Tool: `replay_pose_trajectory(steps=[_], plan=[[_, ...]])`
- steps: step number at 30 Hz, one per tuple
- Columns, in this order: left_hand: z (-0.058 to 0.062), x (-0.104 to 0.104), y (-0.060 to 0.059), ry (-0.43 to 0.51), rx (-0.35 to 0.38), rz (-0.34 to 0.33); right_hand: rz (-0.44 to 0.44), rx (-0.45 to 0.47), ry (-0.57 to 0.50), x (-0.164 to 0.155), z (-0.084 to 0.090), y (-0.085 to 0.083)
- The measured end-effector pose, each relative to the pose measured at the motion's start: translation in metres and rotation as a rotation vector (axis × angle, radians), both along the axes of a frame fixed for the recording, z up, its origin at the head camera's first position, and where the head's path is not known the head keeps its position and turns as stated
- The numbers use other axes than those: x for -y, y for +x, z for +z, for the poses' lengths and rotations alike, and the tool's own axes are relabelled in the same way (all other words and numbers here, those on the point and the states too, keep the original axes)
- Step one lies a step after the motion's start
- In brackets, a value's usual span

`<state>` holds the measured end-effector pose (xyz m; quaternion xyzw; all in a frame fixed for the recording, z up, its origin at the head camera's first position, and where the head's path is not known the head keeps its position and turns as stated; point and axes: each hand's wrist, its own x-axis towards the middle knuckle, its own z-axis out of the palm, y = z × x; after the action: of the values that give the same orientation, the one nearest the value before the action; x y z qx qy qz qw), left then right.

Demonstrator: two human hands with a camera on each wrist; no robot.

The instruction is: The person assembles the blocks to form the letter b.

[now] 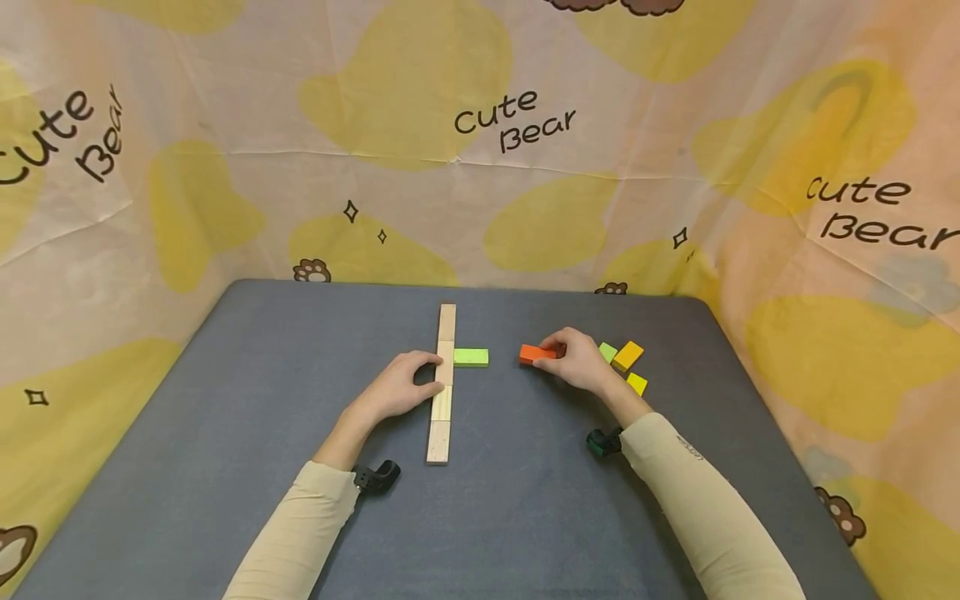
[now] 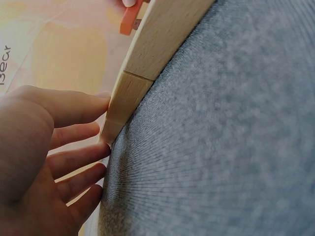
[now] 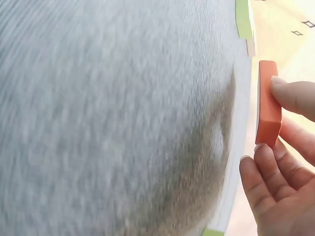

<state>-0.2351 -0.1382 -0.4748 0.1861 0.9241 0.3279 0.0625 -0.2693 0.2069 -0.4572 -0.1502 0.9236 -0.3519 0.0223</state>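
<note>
A long row of plain wooden blocks (image 1: 442, 383) lies end to end down the middle of the grey mat (image 1: 225, 400). My left hand (image 1: 408, 385) rests against its left side, fingers straight on the wood (image 2: 133, 73). A light green block (image 1: 471, 357) lies flat against the row's right side. My right hand (image 1: 573, 357) pinches an orange block (image 1: 534, 354) just above the mat, to the right of the green one; in the right wrist view the orange block (image 3: 268, 110) sits between thumb and fingers (image 3: 295, 96).
Three small blocks lie right of my right hand: a green one (image 1: 607, 352), an orange-yellow one (image 1: 627, 355) and a yellow one (image 1: 637, 383). A printed cloth backdrop (image 1: 480, 142) rises behind and beside the mat.
</note>
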Motion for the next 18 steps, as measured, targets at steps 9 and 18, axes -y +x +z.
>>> replay_pose_trajectory(steps=[9, 18], plan=[[0.0, 0.0, -0.001, 0.0, 0.008, -0.001, -0.018, -0.025, -0.031, 0.017, -0.002, -0.001], [-0.001, 0.001, -0.002, 0.001, 0.007, 0.001, -0.031, -0.028, -0.014, 0.035, -0.003, -0.002]])
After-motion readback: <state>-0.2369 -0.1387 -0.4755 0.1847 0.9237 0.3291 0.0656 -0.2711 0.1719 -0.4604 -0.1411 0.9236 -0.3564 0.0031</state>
